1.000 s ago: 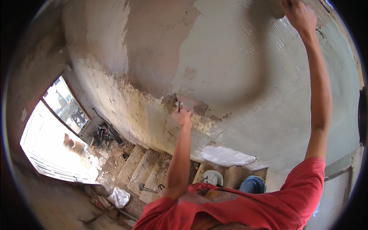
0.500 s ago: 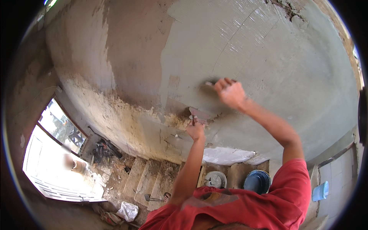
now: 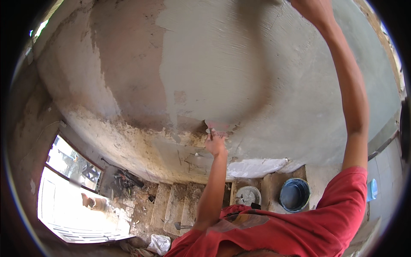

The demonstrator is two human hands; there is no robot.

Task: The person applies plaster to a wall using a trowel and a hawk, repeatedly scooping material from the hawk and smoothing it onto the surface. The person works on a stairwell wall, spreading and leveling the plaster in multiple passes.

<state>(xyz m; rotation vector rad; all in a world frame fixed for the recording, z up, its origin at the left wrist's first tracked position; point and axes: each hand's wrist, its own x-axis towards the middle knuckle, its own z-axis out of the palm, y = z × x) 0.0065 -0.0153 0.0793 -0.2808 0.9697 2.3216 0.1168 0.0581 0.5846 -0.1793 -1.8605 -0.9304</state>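
Observation:
My left hand (image 3: 215,143) grips a small, pinkish flat-bladed tool (image 3: 218,125) held at the middle of the plastered wall (image 3: 192,60), where wet grey plaster meets brown and flaking cream patches. My right arm stretches up to the top right, where my right hand (image 3: 312,8) is closed on a trowel (image 3: 277,3), barely visible at the frame's edge and casting a long shadow down the wet plaster.
Dirty concrete steps (image 3: 173,205) run below, with a grey bucket (image 3: 248,193), a blue bucket (image 3: 295,192) and a light-blue container (image 3: 371,188) at right. Debris (image 3: 126,180), a white bag (image 3: 159,244) and a bright doorway (image 3: 60,201) lie at lower left.
My right hand came down from the top to mid-wall and has now swept back up to the top right. My left hand stays near the same wall patch. The view has shifted.

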